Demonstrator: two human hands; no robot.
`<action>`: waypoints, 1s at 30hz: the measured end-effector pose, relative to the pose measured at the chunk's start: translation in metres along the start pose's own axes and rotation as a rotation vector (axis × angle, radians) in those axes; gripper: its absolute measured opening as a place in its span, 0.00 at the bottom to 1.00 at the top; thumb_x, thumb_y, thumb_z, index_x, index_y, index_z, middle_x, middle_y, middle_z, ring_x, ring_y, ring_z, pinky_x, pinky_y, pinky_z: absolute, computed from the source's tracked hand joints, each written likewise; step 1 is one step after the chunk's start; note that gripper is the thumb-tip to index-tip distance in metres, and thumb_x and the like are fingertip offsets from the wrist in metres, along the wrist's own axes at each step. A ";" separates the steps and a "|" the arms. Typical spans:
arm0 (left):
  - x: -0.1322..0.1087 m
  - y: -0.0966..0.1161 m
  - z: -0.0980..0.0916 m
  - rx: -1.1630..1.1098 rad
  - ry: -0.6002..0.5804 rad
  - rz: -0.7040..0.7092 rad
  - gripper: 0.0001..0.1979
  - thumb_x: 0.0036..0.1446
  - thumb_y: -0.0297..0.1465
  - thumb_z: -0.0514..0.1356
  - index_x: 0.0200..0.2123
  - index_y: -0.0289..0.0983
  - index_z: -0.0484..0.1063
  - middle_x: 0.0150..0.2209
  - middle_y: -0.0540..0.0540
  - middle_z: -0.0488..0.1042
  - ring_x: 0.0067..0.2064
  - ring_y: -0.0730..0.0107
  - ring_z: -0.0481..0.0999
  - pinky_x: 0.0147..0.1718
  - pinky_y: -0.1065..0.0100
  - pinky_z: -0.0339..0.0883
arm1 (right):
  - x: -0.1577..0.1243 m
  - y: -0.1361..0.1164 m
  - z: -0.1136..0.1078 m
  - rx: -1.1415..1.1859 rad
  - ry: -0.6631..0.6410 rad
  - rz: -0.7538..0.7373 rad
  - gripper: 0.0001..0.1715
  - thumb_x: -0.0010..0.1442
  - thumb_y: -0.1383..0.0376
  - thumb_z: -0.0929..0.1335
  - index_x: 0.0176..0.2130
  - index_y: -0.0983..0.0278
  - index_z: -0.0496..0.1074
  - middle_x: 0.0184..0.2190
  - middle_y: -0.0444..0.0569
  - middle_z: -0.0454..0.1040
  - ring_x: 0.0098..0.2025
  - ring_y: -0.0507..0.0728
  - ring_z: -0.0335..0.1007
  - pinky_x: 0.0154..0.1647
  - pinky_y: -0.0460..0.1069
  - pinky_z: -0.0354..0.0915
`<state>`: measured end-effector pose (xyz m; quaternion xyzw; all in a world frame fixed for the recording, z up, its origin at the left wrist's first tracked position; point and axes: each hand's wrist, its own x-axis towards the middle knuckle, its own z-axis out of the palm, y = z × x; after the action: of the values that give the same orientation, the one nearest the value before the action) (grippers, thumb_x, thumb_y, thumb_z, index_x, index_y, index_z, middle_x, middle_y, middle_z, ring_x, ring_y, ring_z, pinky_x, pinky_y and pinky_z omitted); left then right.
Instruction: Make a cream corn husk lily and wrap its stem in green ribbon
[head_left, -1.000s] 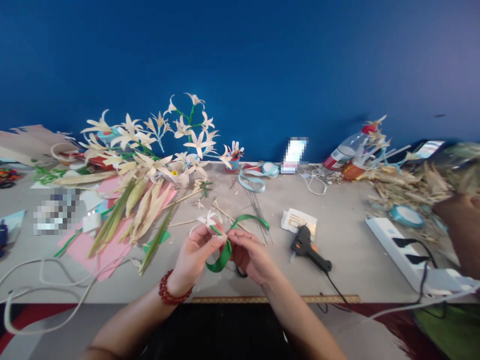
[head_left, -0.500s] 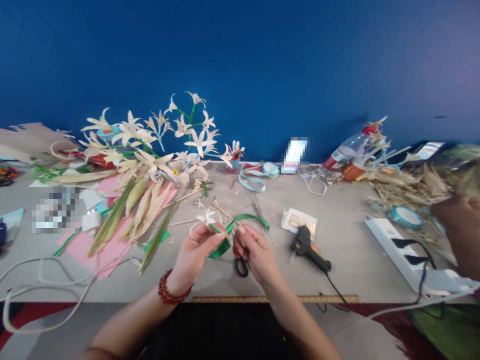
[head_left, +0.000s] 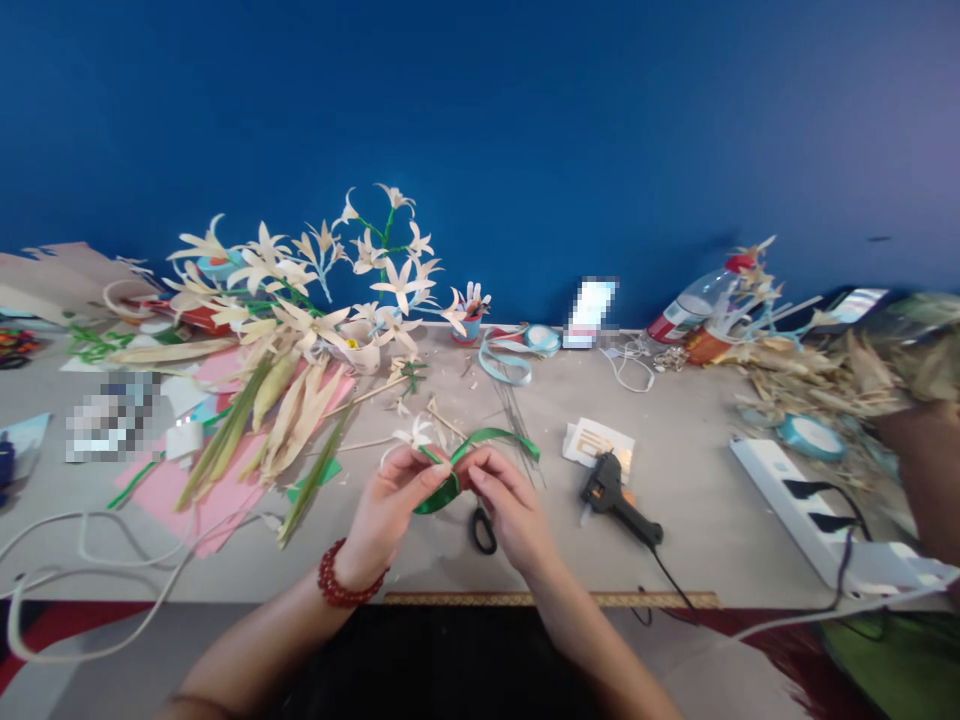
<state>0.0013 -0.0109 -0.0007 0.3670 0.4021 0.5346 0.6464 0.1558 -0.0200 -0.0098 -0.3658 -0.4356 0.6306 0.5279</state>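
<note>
Near the front middle of the table, my left hand [head_left: 401,500] pinches the stem of a small white flower [head_left: 414,432], whose petals point away from me. A green ribbon [head_left: 495,436] loops around and below the fingertips, and its loose tail curves off to the right. My right hand [head_left: 504,500] is closed on the ribbon, its fingertips almost touching those of the left. Black scissors [head_left: 483,531] lie partly hidden beside the right hand, with one handle loop showing.
A black glue gun [head_left: 619,500] rests right of my hands, by a white power strip [head_left: 795,510]. Husk flowers [head_left: 315,325] and corn husks [head_left: 292,420] cover the left. At the far right is another person's arm [head_left: 922,480]. A ruler [head_left: 540,599] lies along the front edge.
My right hand has moved slightly left, closer to the left fingertips, and its grip on the ribbon has shifted. More of the scissors shows. The other person's arm has moved slightly right.
</note>
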 end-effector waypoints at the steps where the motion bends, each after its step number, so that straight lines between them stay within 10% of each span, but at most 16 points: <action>1: 0.000 0.000 0.000 0.002 0.013 -0.002 0.06 0.50 0.32 0.69 0.30 0.36 0.78 0.33 0.48 0.77 0.33 0.72 0.74 0.36 0.70 0.68 | -0.001 0.002 0.001 0.028 0.003 0.010 0.05 0.61 0.63 0.68 0.35 0.61 0.74 0.32 0.45 0.71 0.37 0.55 0.65 0.42 0.49 0.61; 30: -0.002 -0.007 -0.001 0.026 0.012 0.082 0.09 0.51 0.34 0.68 0.34 0.35 0.77 0.30 0.46 0.79 0.28 0.69 0.76 0.25 0.69 0.72 | -0.007 0.003 0.014 0.511 0.015 0.266 0.21 0.50 0.69 0.74 0.45 0.60 0.73 0.30 0.42 0.73 0.31 0.53 0.73 0.36 0.48 0.67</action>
<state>0.0031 -0.0136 -0.0076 0.3884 0.3976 0.5573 0.6168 0.1430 -0.0291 -0.0080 -0.2797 -0.2068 0.7809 0.5189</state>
